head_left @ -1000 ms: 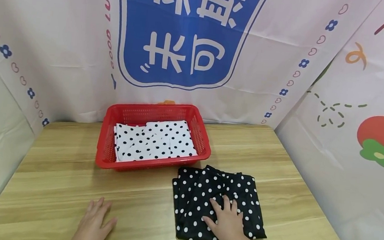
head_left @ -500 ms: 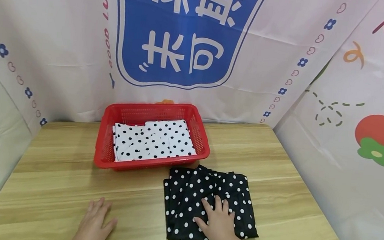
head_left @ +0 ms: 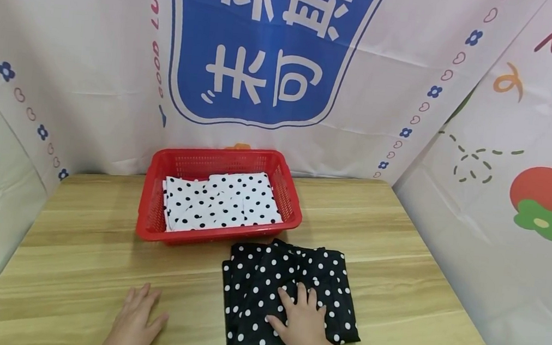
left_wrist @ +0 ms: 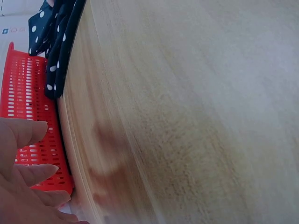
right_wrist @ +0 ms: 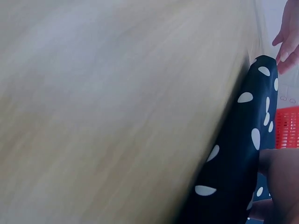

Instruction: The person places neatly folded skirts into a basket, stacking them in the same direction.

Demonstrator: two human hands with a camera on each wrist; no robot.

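Note:
A folded black cloth with white dots [head_left: 250, 302] lies on the wooden table, right of centre in the head view. My right hand [head_left: 304, 325] rests on top of it, fingers spread and fairly straight. In the right wrist view the cloth's folded edge [right_wrist: 233, 154] runs beside that hand. My left hand [head_left: 133, 321] is to the left of the cloth, over the table and apart from it, fingers extended and holding nothing. The left wrist view shows its fingers [left_wrist: 37, 175] with the red basket [left_wrist: 28, 88] beyond them.
Behind the hands stands a red plastic basket [head_left: 147, 205] holding folded white cloth with black dots [head_left: 224, 201]. It sits near the table's back edge. Printed white sheets [head_left: 117, 71] hang behind the table [head_left: 77, 243] and along its sides.
My right hand and the black dotted cloth under it have slid to the left and slightly nearer. The left hand and the basket stay in about the same place.

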